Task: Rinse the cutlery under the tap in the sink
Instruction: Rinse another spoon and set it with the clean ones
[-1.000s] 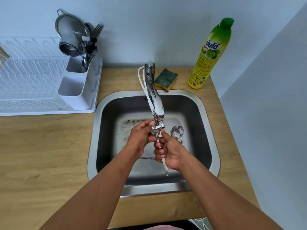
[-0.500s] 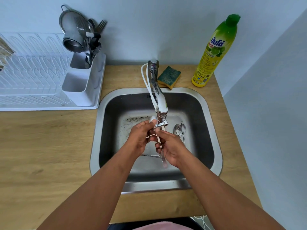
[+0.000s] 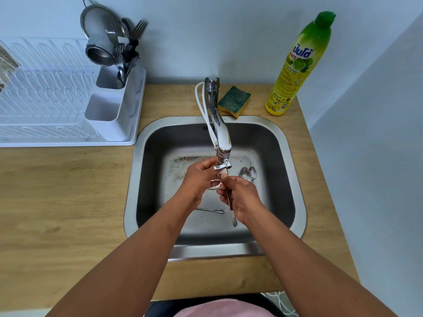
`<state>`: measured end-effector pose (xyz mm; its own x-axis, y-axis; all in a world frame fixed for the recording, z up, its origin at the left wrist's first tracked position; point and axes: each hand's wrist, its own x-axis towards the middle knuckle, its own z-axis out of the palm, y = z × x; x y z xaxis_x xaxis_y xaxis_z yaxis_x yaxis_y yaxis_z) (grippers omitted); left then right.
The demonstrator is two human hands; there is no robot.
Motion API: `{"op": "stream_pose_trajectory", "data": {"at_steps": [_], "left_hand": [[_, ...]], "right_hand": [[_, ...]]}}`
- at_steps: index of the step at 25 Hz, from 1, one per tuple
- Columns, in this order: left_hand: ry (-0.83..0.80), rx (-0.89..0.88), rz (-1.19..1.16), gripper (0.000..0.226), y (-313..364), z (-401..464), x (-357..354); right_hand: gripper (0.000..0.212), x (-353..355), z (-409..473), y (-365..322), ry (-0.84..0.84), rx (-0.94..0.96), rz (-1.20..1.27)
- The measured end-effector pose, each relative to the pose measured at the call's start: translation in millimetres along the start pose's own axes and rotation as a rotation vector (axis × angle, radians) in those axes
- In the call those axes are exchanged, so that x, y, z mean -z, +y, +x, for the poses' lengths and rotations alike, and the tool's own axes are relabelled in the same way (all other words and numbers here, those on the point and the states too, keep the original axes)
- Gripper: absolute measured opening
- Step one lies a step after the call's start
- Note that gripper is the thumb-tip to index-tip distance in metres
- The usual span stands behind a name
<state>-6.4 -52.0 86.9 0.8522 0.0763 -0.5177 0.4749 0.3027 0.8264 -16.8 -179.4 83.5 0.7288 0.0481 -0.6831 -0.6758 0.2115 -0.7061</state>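
Brand lettering: large white Thai-script characters outlined in blue, on the upper label of the tall yellow plastic dish-soap bottle with green top point(image 3: 297, 65), standing at the back right corner of the wooden counter.
Second line: red capitals just under the brand, seemingly "PINTO", partly cut off by the bottle's curve.
Volume mark: "700" near the bottle's foot, followed by a unit too small to read.
Fine print: rows of dark text down the yellow lower label, too small to read.
Sink mark: short dark lettering on the back wall of the stainless-steel sink point(image 3: 283, 143), behind the tap, not legible.
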Motion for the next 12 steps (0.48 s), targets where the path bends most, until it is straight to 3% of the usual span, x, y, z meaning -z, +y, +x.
{"op": "stream_pose_trajectory", "data": {"at_steps": [3, 6, 9, 12], "left_hand": [[0.131, -0.067, 0.064, 0.017, -4, 3, 4], [0.154, -0.040, 0.043, 0.012, -2, 2, 12], [0.165, 0.114, 0.020, 0.035, -10, 4, 24], [0.441, 0.345, -0.034, 0.019, -48, 8, 40]], "right_hand": [[0.005, -4, -5, 0, -0.054, 0.043, -0.030], [0.004, -1, -9, 1, -0.120, 0.022, -0.014], [0.007, 2, -7, -2, -0.053, -0.011, 0.087], [0.005, 1, -6, -9, -0.034, -0.007, 0.111]]}}
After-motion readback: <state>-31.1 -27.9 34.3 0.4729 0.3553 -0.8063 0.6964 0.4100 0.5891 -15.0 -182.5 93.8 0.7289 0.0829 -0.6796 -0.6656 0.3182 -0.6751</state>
